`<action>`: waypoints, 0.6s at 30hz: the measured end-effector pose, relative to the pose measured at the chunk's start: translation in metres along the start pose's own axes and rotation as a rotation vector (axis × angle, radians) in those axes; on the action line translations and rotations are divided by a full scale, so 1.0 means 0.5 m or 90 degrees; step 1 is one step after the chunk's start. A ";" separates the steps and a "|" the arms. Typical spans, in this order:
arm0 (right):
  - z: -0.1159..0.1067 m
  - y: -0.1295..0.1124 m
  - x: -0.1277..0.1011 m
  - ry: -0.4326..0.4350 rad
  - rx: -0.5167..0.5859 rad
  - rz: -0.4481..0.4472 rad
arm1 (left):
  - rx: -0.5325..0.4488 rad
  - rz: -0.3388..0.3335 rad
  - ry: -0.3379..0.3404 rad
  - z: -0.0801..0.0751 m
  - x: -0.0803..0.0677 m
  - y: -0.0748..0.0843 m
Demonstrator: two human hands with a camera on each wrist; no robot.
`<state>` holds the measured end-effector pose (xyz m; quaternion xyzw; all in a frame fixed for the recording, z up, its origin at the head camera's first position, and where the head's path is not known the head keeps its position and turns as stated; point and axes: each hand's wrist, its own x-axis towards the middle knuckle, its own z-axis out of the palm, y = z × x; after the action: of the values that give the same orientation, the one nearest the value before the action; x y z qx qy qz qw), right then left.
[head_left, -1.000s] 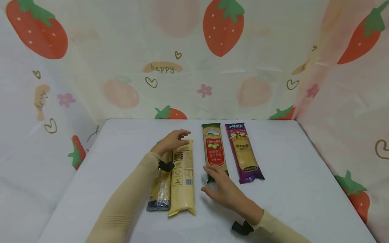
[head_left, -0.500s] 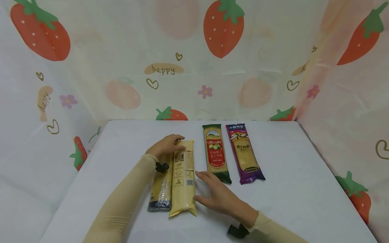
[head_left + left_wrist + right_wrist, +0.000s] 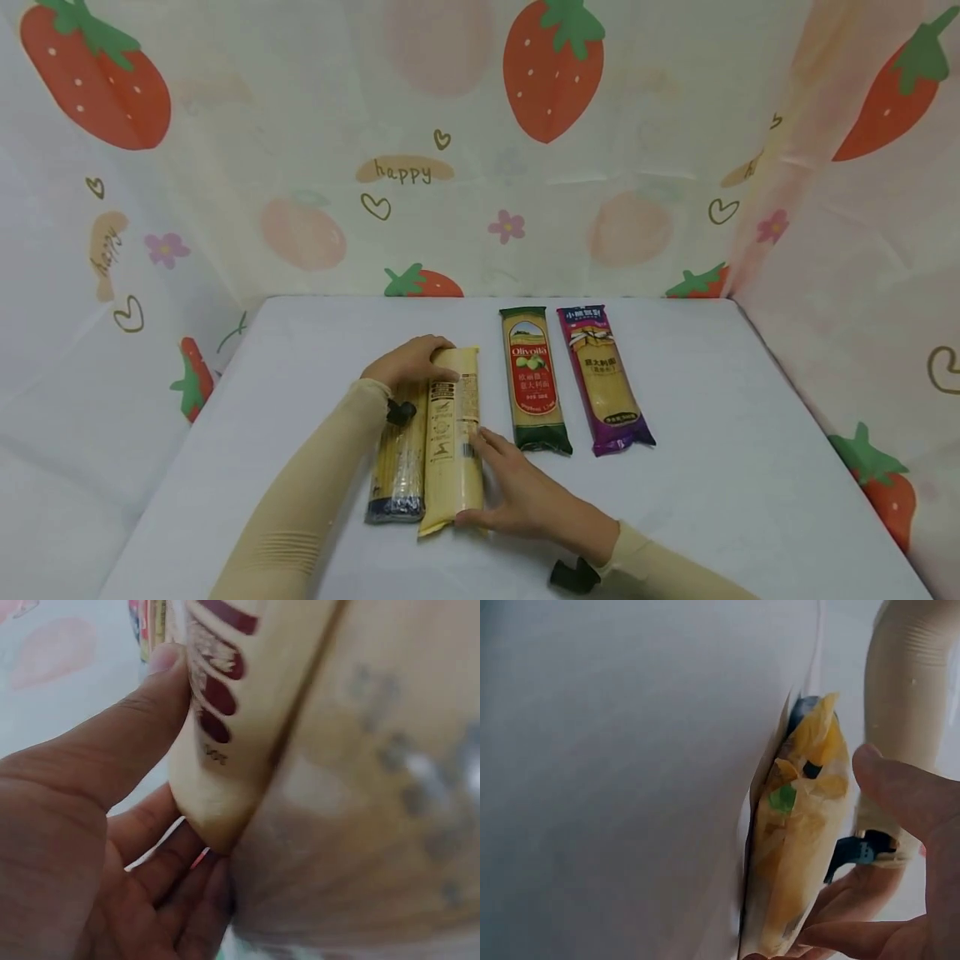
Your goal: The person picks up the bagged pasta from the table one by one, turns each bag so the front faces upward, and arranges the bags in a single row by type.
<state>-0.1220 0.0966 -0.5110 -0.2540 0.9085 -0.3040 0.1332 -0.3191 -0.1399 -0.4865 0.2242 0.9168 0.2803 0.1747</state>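
A cream-yellow spaghetti pack lies lengthwise on the white table, its printed side with a barcode facing up. My left hand grips its far end; in the left wrist view the thumb lies along one side and the fingers curl at the end. My right hand holds the near part from the right, thumb over the lower end and fingertips at the long edge. Right beside it on the left is a clear spaghetti pack with a dark blue end, its far part hidden under my left hand.
Right of the cream pack lie a green and red Olivoila spaghetti pack and a purple spaghetti pack, slightly tilted. A strawberry-print cloth walls the table at the back and both sides.
My right hand has moved left from beside the Olivoila pack onto the cream pack. My left hand has lowered slightly onto that pack's far end. The packs lie nearly where they were.
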 end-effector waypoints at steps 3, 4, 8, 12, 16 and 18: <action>0.005 -0.003 0.002 -0.020 -0.001 0.002 | -0.006 -0.010 -0.003 -0.001 -0.002 0.004; 0.005 -0.005 0.002 -0.026 -0.001 0.000 | -0.003 -0.012 -0.002 -0.001 -0.002 0.005; 0.007 -0.011 0.004 -0.033 -0.013 -0.010 | 0.014 -0.016 -0.004 0.001 0.002 0.006; 0.009 -0.020 0.010 -0.018 -0.050 -0.019 | 0.039 -0.018 -0.007 0.002 0.005 0.007; 0.014 -0.030 0.021 -0.010 -0.097 -0.016 | 0.063 -0.022 -0.005 0.002 0.007 0.007; 0.017 -0.036 0.025 -0.007 -0.119 -0.013 | 0.078 -0.020 -0.003 0.002 0.008 0.007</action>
<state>-0.1224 0.0733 -0.5073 -0.2767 0.9294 -0.2177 0.1110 -0.3209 -0.1345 -0.4860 0.2207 0.9353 0.2204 0.1669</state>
